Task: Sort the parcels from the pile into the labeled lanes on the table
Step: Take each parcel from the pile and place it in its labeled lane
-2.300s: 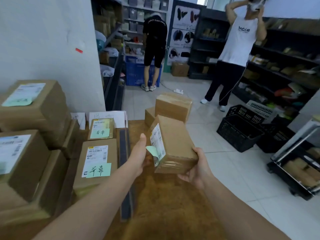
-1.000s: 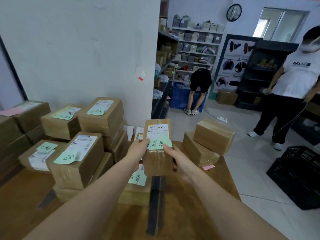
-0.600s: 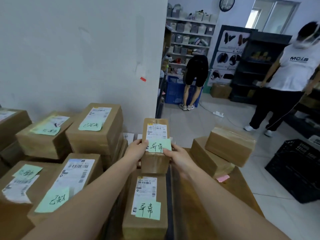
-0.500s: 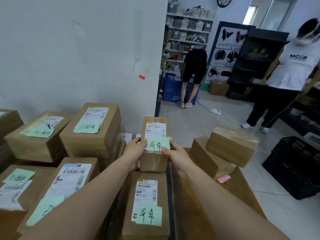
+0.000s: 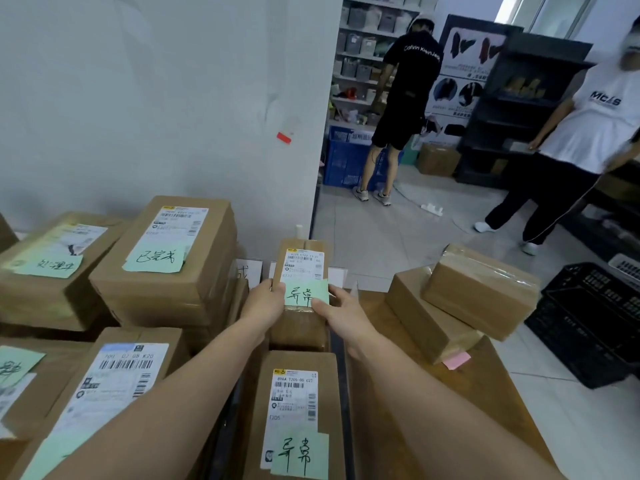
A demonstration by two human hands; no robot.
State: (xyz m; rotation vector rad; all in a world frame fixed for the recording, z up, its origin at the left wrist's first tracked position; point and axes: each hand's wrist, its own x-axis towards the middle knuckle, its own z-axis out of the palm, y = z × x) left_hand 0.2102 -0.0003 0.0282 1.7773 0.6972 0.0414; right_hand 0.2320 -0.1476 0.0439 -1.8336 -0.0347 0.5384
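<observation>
Cardboard parcel point(image 5: 300, 268) bearing a green note is sitting at frame centre, directly above a second parcel point(image 5: 294, 396) lying on the table point(image 5: 495, 400). Left grip point(image 5: 265, 303) and right grip point(image 5: 341, 315) are clasping its two sides.

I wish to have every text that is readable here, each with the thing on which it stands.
"异常": upper green note on the held parcel.
"异常": lower green note on the near parcel.
"806A T205-00 022": its shipping label.
"已完成": left green note on the tall parcel.
"700 D2 08 K20": white label on the left parcel.
"Calvin Klein Jeans": black shirt.
Fine print and far-left notes: too blurred.
</observation>
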